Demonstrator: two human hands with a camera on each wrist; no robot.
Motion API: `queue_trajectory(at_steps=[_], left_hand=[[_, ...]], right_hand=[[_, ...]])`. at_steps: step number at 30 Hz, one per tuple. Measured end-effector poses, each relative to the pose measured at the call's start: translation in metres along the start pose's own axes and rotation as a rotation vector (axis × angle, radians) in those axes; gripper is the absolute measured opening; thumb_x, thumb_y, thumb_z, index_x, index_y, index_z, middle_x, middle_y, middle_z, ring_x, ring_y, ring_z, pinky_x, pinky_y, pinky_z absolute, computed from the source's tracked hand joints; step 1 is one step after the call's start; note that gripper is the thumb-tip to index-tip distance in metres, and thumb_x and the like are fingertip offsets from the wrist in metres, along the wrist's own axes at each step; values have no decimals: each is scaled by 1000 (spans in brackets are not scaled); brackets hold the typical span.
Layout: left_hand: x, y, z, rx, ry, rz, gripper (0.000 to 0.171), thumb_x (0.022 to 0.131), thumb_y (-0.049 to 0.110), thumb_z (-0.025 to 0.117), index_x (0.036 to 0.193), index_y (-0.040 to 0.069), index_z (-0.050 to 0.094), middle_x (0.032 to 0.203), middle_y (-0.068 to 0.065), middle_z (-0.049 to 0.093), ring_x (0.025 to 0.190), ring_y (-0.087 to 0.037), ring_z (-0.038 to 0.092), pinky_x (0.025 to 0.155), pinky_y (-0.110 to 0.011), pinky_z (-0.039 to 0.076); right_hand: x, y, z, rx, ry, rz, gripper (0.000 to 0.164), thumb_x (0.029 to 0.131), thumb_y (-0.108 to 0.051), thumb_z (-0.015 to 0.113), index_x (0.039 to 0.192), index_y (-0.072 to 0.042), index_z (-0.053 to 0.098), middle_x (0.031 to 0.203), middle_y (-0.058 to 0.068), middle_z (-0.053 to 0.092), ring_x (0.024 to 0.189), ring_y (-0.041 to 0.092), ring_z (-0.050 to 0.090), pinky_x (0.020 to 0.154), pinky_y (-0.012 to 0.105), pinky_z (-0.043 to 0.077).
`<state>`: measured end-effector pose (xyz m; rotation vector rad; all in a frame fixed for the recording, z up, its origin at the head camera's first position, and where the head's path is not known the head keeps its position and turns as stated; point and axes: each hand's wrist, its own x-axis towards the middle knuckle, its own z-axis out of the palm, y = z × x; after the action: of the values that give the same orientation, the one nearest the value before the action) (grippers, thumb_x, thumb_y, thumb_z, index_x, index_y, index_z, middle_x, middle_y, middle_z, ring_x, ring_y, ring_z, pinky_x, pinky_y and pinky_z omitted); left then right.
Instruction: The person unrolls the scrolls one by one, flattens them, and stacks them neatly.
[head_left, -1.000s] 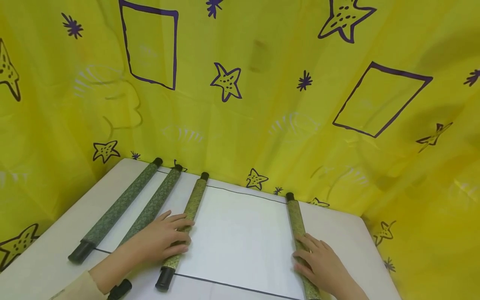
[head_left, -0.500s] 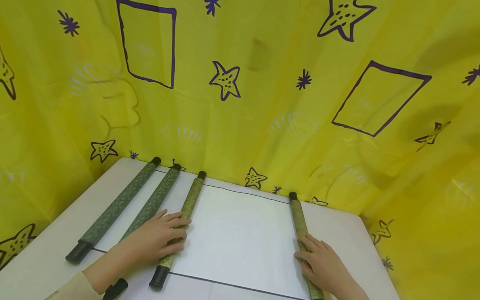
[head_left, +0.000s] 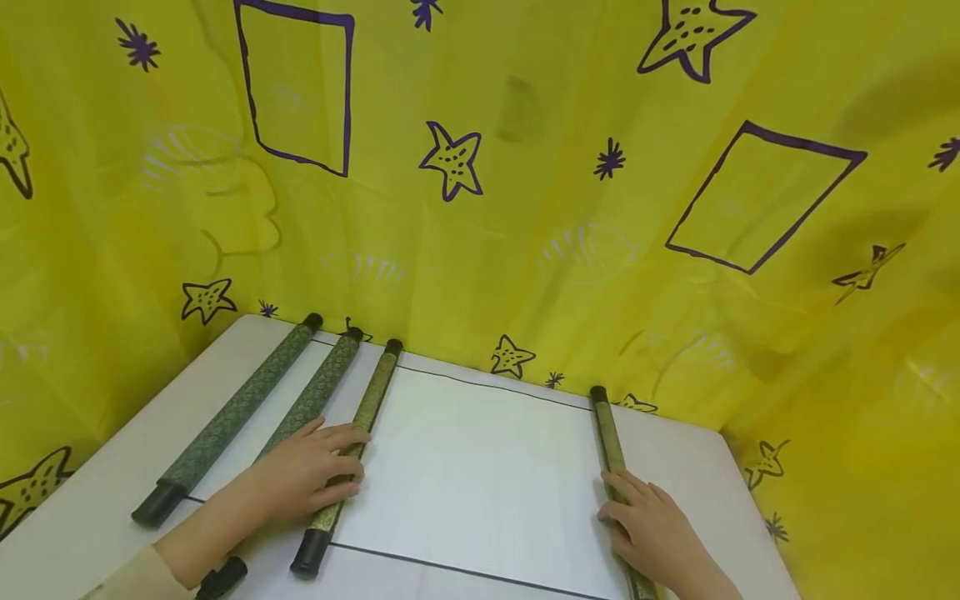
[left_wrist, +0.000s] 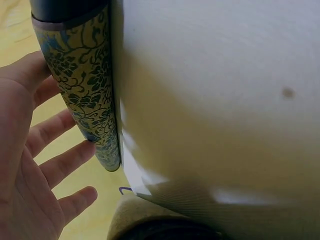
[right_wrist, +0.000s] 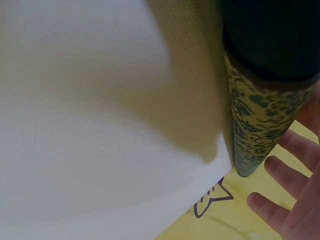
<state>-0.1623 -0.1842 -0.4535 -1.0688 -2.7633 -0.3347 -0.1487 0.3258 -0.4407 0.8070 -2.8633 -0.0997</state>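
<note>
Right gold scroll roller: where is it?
Head view: the scroll roller lies right of the white sheet, touched by the right hand, far end near the yellow curtain.

Left fingers spread, right fingers spread, left forearm angled inward

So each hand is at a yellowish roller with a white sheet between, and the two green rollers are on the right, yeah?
Not quite: the green rollers are on the left, as the head view shows. The rest is right: the left hand and right hand are each at a yellowish roller, with a white sheet between.
</note>
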Motion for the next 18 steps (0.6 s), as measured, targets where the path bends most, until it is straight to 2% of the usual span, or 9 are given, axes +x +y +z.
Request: queue_trajectory(at_steps=[8,13,18], left_hand=[[0,-4,-5,27,-8,4,13,96,39,65,101,27,68,140,-5,60,131,-40,52,104,-70,34],[-3,-9,-5,40,0,1,8,94,35,68,95,28,64,138,-7,61,128,-39,54,102,-70,36],[-9,-10,-6,45,28,11,6,94,28,69,99,29,71,136,-8,62,127,-39,56,102,-69,37]], right_hand=[[-2,2,-4,-25,-84,43,8,81,-18,78,85,-24,75,125,4,67,128,37,55,98,59,45],[-5,4,-4,-20,-65,45,8,80,-24,81,79,-26,73,123,3,67,126,35,56,97,58,47],[-8,5,-4,-31,-43,34,13,76,-23,84,81,-25,73,124,6,66,123,37,57,95,55,49]])
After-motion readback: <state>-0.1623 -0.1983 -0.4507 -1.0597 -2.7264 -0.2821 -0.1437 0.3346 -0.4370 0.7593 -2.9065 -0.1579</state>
